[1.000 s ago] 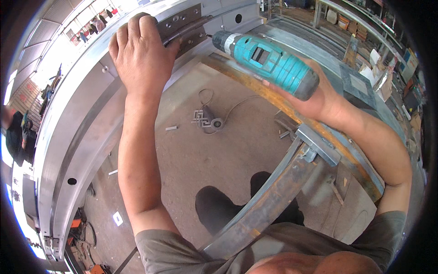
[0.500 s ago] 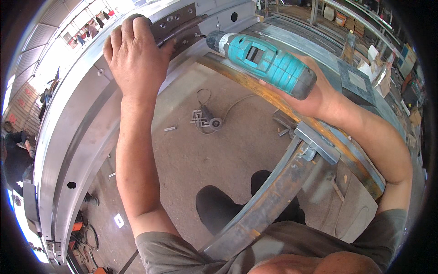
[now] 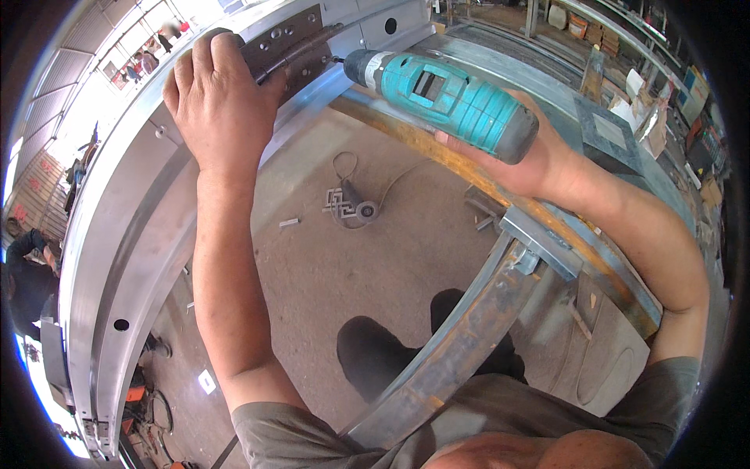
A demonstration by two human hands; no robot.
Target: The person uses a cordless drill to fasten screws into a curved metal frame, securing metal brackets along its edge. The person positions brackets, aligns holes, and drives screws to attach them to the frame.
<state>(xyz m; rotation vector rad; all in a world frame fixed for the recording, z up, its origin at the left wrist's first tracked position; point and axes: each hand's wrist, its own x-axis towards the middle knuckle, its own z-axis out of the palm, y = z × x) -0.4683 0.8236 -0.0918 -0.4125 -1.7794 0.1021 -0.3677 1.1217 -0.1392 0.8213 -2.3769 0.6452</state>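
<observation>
My right hand (image 3: 535, 152) is wrapped round the handle of a teal and black cordless drill (image 3: 437, 98), which lies almost level and points left. Its bit meets a screw at the right end of a dark metal hinge (image 3: 301, 72) on a long silvery metal frame (image 3: 129, 215). Several screw heads show on the hinge's upper leaf, and its barrel runs along the middle. My left hand (image 3: 223, 105) is closed over the hinge's left end, fingers curled over the top and thumb against the lower leaf. What lies under that palm is hidden.
A rusty steel beam (image 3: 437, 148) crosses below the drill, and a curved steel support (image 3: 469, 328) stands near my knees. An angle grinder (image 3: 361, 205) with its cord lies on the floor by small metal offcuts. At the far left a person (image 3: 31, 273) in dark clothes bends down.
The drill and both my hands have shifted slightly left in view, along with the frame and hinge. The bit stays at the hinge's right end. My grips look the same.
</observation>
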